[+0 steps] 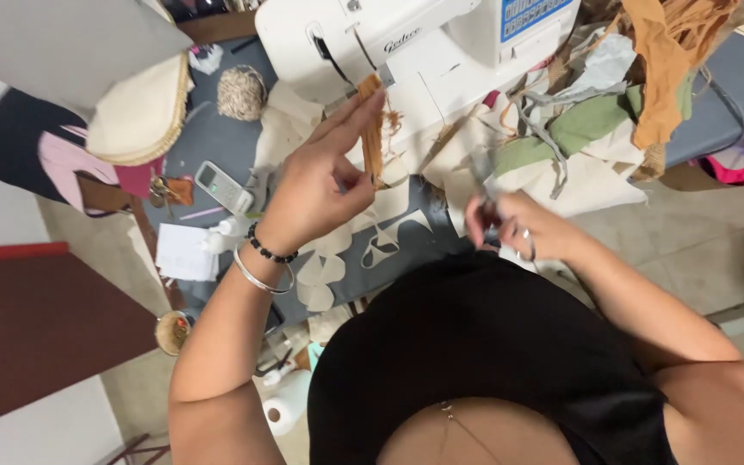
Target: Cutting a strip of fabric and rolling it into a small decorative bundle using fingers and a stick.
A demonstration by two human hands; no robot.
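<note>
Fingers of the left hand (316, 185) are raised, the tips pinching the upper part of a narrow orange-brown fabric strip (373, 129) that hangs down frayed in front of the white sewing machine (406, 47). The right hand (518, 228) is lower, near the person's chest, its fingers curled around small scissors (523, 250) whose loop shows beside the knuckles; the blades are blurred, so whether they are parted cannot be told. The strip is held in the air, apart from the scissors and not under the machine's needle. Judging from this, the piece is being handled or trimmed and no stitching on it is under way; loose threads remain at its edge. Cream cut pieces (337, 250) lie on the grey table (208, 138), and green and beige scraps (579, 129) are heaped to the right, beside a ball of twine (241, 92).
</note>
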